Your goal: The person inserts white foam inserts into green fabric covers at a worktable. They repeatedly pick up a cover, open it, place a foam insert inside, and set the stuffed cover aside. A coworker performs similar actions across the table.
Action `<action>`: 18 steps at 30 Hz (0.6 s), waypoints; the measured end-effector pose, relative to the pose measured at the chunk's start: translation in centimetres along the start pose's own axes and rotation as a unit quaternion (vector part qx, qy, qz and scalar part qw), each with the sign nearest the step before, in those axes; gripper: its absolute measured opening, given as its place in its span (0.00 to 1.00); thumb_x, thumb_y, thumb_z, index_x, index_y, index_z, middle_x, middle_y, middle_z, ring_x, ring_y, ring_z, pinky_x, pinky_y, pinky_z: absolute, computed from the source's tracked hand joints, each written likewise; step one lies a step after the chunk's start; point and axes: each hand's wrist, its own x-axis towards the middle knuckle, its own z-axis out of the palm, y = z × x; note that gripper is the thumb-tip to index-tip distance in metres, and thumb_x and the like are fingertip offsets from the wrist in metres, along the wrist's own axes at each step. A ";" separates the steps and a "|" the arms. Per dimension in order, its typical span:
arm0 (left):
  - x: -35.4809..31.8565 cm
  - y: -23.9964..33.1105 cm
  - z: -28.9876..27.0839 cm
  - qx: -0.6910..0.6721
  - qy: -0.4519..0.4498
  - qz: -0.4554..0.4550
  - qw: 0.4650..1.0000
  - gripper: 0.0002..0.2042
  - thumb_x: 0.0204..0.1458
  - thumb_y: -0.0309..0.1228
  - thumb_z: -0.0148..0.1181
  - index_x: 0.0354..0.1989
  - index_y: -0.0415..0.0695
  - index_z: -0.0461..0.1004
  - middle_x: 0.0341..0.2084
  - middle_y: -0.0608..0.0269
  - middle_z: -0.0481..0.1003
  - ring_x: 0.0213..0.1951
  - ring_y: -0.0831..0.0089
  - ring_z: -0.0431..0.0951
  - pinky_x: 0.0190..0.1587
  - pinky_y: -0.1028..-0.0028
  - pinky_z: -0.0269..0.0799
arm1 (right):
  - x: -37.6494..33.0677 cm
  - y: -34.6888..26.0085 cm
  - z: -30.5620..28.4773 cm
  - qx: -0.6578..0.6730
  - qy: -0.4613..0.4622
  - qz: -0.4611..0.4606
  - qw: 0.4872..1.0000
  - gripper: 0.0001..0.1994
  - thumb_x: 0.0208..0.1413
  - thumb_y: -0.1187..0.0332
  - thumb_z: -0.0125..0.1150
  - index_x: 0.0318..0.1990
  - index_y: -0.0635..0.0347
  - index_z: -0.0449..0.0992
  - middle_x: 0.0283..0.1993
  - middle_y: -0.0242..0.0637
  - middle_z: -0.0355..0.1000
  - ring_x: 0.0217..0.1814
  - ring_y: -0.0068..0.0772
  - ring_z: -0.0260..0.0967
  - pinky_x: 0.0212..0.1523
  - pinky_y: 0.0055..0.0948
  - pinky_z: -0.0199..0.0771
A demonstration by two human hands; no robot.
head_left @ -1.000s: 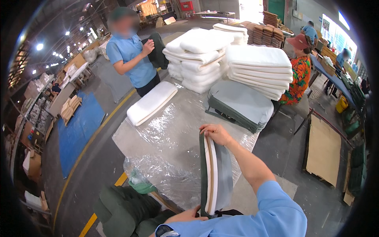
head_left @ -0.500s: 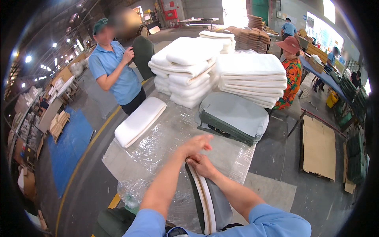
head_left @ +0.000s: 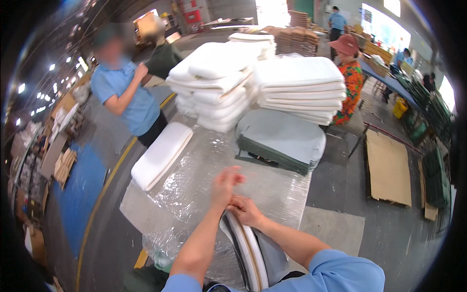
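Observation:
A long cushion [head_left: 249, 253] stands on its edge against me, with grey-and-dark-green fabric along its sides and a white band with a brown strip between them. My right hand [head_left: 245, 211] is closed on its far end, fingers pinching the fabric edge. Just beyond and left of it, my left hand [head_left: 225, 187] is raised with its fingers stretched out, somewhat blurred, and nothing visible in it. Below these hands lies the table [head_left: 199, 168], covered in clear plastic film.
One white pad [head_left: 162, 155] lies at the table's left edge. White pads [head_left: 214, 87] and more white pads [head_left: 301, 90] are piled at the back, behind a stack of grey-green covers [head_left: 279, 138]. One person [head_left: 129, 97] stands at left; another [head_left: 348, 80] sits beyond the right pile.
My left hand has turned so its fingers point more away from me. My right hand keeps its hold on the cushion's end. The whole view has shifted slightly.

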 end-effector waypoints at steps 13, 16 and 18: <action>-3.0 -3.9 -2.1 0.030 -0.040 -0.020 0.999 0.22 0.68 0.47 0.54 0.36 0.40 0.83 0.34 0.59 0.80 0.41 0.67 0.79 0.49 0.65 0.72 | -2.6 -4.6 -2.9 -0.047 -0.005 -0.052 0.998 0.09 0.67 0.68 0.64 0.51 0.58 0.82 0.59 0.38 0.79 0.62 0.42 0.75 0.61 0.39 0.75; -4.0 -2.5 -7.8 0.150 0.108 -0.028 0.982 0.18 0.62 0.45 0.59 0.35 0.39 0.83 0.34 0.58 0.81 0.40 0.67 0.77 0.49 0.63 0.70 | -7.1 -6.9 -4.2 0.006 0.015 -0.046 0.999 0.18 0.69 0.65 0.62 0.64 0.50 0.77 0.70 0.42 0.72 0.69 0.44 0.70 0.69 0.41 0.72; -6.5 -1.6 -9.5 0.132 0.208 -0.047 0.968 0.18 0.61 0.43 0.61 0.33 0.37 0.81 0.32 0.58 0.80 0.37 0.67 0.77 0.44 0.62 0.72 | -13.2 -8.4 -8.8 0.069 -0.013 0.134 0.988 0.26 0.73 0.58 0.58 0.75 0.48 0.67 0.76 0.40 0.65 0.74 0.40 0.66 0.73 0.40 0.67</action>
